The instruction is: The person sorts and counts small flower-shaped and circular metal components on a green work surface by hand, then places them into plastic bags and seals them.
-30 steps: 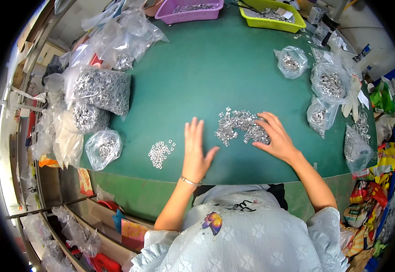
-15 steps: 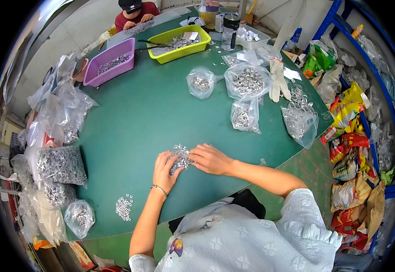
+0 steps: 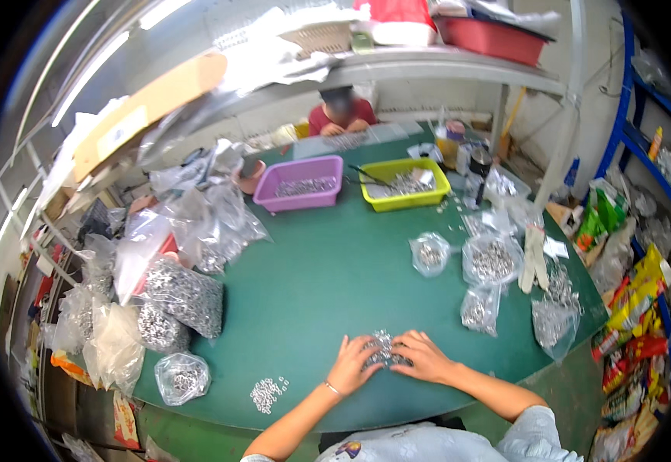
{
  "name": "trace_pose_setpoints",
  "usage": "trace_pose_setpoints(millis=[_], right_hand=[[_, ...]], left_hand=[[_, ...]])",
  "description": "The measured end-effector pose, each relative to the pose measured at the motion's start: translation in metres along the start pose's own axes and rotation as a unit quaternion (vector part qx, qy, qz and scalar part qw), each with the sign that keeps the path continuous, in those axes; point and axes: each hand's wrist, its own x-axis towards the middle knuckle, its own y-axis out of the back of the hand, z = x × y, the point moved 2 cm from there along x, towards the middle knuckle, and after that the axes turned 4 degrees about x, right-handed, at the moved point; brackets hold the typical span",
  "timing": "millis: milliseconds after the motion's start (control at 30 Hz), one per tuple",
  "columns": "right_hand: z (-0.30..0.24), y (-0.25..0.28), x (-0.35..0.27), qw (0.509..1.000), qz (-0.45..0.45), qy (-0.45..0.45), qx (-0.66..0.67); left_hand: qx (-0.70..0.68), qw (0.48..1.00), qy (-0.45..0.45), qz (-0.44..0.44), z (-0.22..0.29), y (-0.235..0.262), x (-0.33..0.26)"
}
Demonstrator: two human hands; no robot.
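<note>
Both hands are drawing together, cupping the pile of small metal parts [image 3: 384, 350] between the fingers. Left hand [image 3: 352, 363] and right hand [image 3: 422, 357] are lying spread, gripping nothing, while a smaller cluster of parts [image 3: 266, 393] is sitting well left of them.

This was a small sorting workshop: a green worktable [image 3: 335, 269] held clear bags of metal parts [image 3: 185, 296] at nine o'clock, purple [image 3: 298, 183] and yellow [image 3: 406, 185] bins at twelve o'clock, beneath cluttered shelving [image 3: 428, 61].
</note>
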Motion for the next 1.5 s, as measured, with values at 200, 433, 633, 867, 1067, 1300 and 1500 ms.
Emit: trace_pose_setpoints(millis=[200, 433, 633, 867, 1067, 1300, 1500], right_hand=[[-0.002, 0.072, 0.049, 0.997, -0.069, -0.031, 0.004], [-0.016, 0.195, 0.227, 0.956, 0.133, 0.205, -0.162], [-0.067, 0.208, 0.388, 0.936, 0.193, 0.271, -0.110], [-0.052, 0.186, 0.493, 0.906, 0.207, 0.070, -0.364], [-0.057, 0.184, 0.515, 0.867, 0.247, 0.056, -0.429], [-0.059, 0.189, 0.507, 0.870, 0.266, 0.137, -0.393], [-0.080, 0.202, 0.485, 0.888, 0.360, 0.174, -0.227]], left_hand=[[0.006, 0.973, -0.078, 0.215, 0.016, 0.104, 0.040], [0.133, 0.907, -0.101, 0.386, -0.019, 0.280, 0.177], [0.331, 0.813, -0.038, 0.477, -0.052, 0.356, 0.259], [0.401, 0.805, 0.011, 0.438, -0.075, 0.352, 0.281], [0.350, 0.823, -0.013, 0.448, -0.087, 0.356, 0.289], [0.319, 0.851, -0.002, 0.417, -0.102, 0.356, 0.293], [0.293, 0.828, -0.048, 0.476, -0.099, 0.355, 0.285]])
